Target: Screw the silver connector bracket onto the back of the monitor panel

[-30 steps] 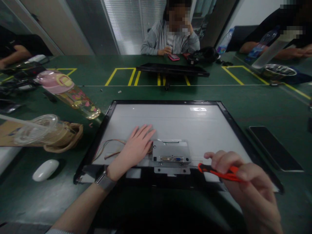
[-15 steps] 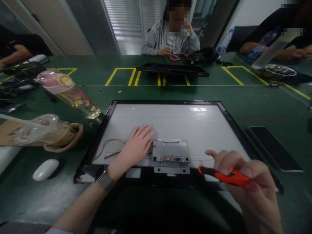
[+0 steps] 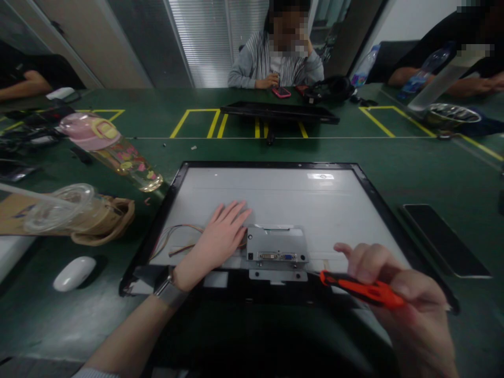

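Note:
A monitor panel (image 3: 275, 197) with its silvery back up lies on the green table inside a black frame (image 3: 364, 181). My left hand (image 3: 222, 236) rests flat on it, fingers spread, just left of a metal box (image 3: 275, 244) with video ports. Thin wires (image 3: 173, 231) run out from beneath that hand. In my right hand (image 3: 401, 283) is a red and black screwdriver (image 3: 358, 290), gripped by the handle. Its thin shaft points left toward the bracket (image 3: 277, 274) at the box's lower edge; whether the tip touches a screw I cannot tell.
To the left are a white mouse (image 3: 74, 273), a drink cup (image 3: 90, 215) and a pink-lidded bottle (image 3: 114, 149). A phone (image 3: 444, 239) lies to the right. Behind the panel stands a black screen (image 3: 279, 112). A person (image 3: 275, 63) sits across the table, others at both sides.
The screwdriver has turned slightly in my right hand, its handle end dipping lower, and its shaft now shows near the bracket. My left hand has stayed in place.

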Motion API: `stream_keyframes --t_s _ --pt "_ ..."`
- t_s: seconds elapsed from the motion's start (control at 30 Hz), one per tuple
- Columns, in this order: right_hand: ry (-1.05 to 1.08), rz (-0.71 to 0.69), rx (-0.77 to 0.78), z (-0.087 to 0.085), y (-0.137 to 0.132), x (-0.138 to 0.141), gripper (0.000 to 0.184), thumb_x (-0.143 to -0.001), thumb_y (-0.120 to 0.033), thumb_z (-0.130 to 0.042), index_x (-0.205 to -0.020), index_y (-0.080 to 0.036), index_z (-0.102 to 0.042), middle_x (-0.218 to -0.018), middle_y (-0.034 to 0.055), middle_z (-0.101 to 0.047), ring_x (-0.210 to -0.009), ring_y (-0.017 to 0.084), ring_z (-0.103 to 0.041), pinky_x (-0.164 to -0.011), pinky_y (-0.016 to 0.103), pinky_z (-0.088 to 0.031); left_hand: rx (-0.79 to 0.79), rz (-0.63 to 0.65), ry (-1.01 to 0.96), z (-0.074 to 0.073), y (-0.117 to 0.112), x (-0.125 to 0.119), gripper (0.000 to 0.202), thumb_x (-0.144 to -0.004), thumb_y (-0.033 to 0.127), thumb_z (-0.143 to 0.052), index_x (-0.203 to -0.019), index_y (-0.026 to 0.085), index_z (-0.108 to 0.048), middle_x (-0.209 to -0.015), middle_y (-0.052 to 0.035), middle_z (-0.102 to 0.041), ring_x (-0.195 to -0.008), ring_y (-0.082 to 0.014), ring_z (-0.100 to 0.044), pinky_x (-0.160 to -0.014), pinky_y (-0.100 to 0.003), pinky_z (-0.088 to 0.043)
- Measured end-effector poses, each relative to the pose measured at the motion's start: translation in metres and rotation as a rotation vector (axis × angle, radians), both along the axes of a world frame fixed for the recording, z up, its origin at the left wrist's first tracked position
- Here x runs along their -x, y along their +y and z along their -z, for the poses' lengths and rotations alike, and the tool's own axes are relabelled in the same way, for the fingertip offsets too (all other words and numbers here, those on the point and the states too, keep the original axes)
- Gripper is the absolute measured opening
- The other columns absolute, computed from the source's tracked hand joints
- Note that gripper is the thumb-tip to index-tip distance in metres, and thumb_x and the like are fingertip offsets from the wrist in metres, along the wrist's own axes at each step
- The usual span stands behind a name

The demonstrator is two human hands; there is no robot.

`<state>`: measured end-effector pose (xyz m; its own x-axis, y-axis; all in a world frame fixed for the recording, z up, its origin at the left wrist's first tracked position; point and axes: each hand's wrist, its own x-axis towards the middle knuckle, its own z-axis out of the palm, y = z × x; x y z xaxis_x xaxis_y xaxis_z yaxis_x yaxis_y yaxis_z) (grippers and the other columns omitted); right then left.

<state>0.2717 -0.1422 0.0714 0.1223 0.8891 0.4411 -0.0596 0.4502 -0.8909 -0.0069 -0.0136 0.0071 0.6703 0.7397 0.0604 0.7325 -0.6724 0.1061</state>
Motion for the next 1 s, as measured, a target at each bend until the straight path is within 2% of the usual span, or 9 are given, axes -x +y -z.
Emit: stream_keyframes --t_s 0.07,0.17,0.37,0.43,0.63,0.7,0.8,0.87,1.0 --pt "-0.012 -0.015 -0.035 0.0004 -0.0009 0.0015 0.005 -0.087 -0.041 -0.074 -0.09 -0.04 -0.078 -0.073 -0.0032 -0.069 -0.068 0.016 -0.065 -0.089 0.04 -0.06 0.001 0.003 0.004 0.0 -0.0001 -0.0002 0.045 -0.105 0.026 -0.034 -0.149 0.02 -0.044 -0.161 -0.0092 -0.04 -0.149 -0.0272 -0.035 -0.123 -0.054 -0.029" --pt "-0.029 0.027 -0.049 0.0014 -0.0015 0.004 0.012 -0.094 -0.036 -0.066 -0.089 -0.036 -0.076 -0.081 -0.0013 -0.072 -0.076 0.017 -0.067 -0.092 0.042 -0.059 -0.003 0.005 0.005 0.0003 -0.0001 -0.0001 0.045 -0.105 0.026 -0.034 -0.149 0.02 -0.044 -0.161 -0.0093 -0.039 -0.149 -0.0276 -0.036 -0.123 -0.055 -0.03" --pt "-0.079 0.034 -0.115 0.0039 -0.001 0.0037 0.006 -0.083 -0.039 -0.079 -0.082 -0.034 -0.076 -0.086 0.0004 -0.067 -0.081 0.019 -0.065 -0.09 0.045 -0.06 0.001 0.005 0.015 -0.0017 -0.0002 -0.0004 0.045 -0.106 0.026 -0.033 -0.149 0.019 -0.045 -0.16 -0.0099 -0.041 -0.149 -0.0281 -0.036 -0.122 -0.056 -0.031" --pt "-0.077 0.045 -0.1 0.0043 -0.0016 0.0034 0.002 -0.085 -0.035 -0.077 -0.083 -0.035 -0.076 -0.083 0.0003 -0.065 -0.078 0.018 -0.063 -0.089 0.045 -0.06 0.001 0.004 0.015 -0.002 -0.0003 -0.0006 0.045 -0.106 0.026 -0.033 -0.149 0.019 -0.044 -0.161 -0.0098 -0.04 -0.149 -0.0281 -0.035 -0.122 -0.056 -0.03" --pt "-0.061 0.042 -0.092 0.0071 -0.0038 0.0041 0.019 -0.097 -0.027 -0.061 -0.102 -0.036 -0.076 -0.091 0.0004 -0.073 -0.086 0.018 -0.068 -0.094 0.04 -0.058 0.006 0.0 0.027 -0.0004 0.0001 -0.0004 0.045 -0.105 0.025 -0.035 -0.149 0.02 -0.045 -0.161 -0.0099 -0.04 -0.149 -0.0283 -0.035 -0.123 -0.056 -0.029" --pt "-0.058 0.022 -0.097 0.0083 -0.0038 0.0033 0.016 -0.096 -0.029 -0.063 -0.099 -0.035 -0.077 -0.093 0.0005 -0.073 -0.089 0.019 -0.068 -0.096 0.041 -0.057 0.003 0.004 0.021 0.0004 0.0003 0.0 0.045 -0.105 0.026 -0.035 -0.149 0.02 -0.045 -0.161 -0.0099 -0.039 -0.15 -0.028 -0.035 -0.123 -0.055 -0.029" --pt "-0.042 -0.001 -0.106 0.0089 -0.0029 0.0014 0.002 -0.088 -0.035 -0.074 -0.087 -0.035 -0.077 -0.093 -0.0001 -0.068 -0.089 0.018 -0.065 -0.096 0.041 -0.057 -0.007 0.009 0.007 0.0015 0.0004 0.0007 0.046 -0.105 0.027 -0.034 -0.15 0.02 -0.044 -0.162 -0.0095 -0.038 -0.15 -0.0275 -0.034 -0.123 -0.055 -0.029" --pt "-0.024 0.004 -0.105 0.0081 -0.002 0.0007 0.003 -0.084 -0.033 -0.078 -0.082 -0.034 -0.076 -0.088 -0.0007 -0.064 -0.084 0.017 -0.064 -0.094 0.04 -0.058 -0.013 0.009 -0.003 0.002 0.0003 0.001 0.046 -0.105 0.027 -0.034 -0.15 0.02 -0.043 -0.161 -0.0092 -0.039 -0.15 -0.0272 -0.035 -0.123 -0.055 -0.029" --pt "-0.023 0.049 -0.099 0.0057 -0.0011 0.0027 0.009 -0.091 -0.028 -0.07 -0.09 -0.034 -0.077 -0.085 -0.0005 -0.067 -0.082 0.016 -0.064 -0.093 0.037 -0.059 -0.018 0.011 -0.007 0.0023 0.0001 0.0009 0.045 -0.105 0.026 -0.033 -0.149 0.02 -0.045 -0.16 -0.0096 -0.04 -0.149 -0.0278 -0.036 -0.122 -0.055 -0.03"
